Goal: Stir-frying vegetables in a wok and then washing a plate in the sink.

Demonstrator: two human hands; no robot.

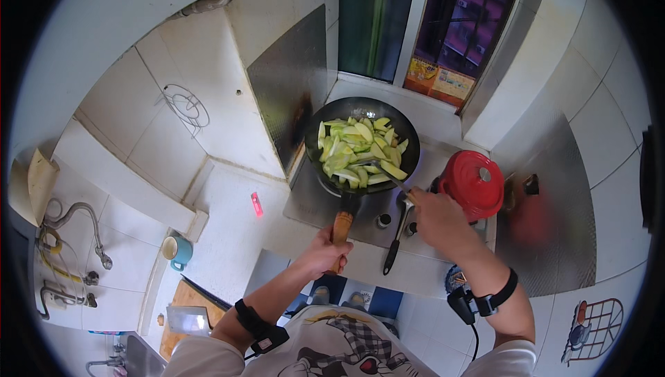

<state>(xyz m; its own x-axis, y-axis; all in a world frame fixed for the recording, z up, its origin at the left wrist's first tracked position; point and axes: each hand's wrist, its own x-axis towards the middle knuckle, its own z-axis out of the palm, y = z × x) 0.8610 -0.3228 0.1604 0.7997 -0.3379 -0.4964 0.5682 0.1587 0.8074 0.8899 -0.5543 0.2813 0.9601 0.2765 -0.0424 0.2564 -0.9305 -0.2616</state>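
A black wok [411,130] sits on the left side of the steel gas stove [306,205]. Pale green vegetable slices [358,148] are heaped inside it. My left hand [327,253] is closed around the wok's wooden handle [342,227]. In my right hand [440,218] is a cooking spatula [399,183] with a metal shaft; its head reaches among the slices and is partly covered by them. Just left of my right hand, a black-handled ladle or spoon [396,242] lies across the stove's front, between two control knobs.
A lidded red pot [467,187] stands right of the wok, close to my right forearm. Behind is a window [374,23]. Leftward are a pink lighter [256,204], a teal mug [177,252], and a cleaver [188,320] on a wooden board [179,299]. An ashtray [455,277] sits at the right front.
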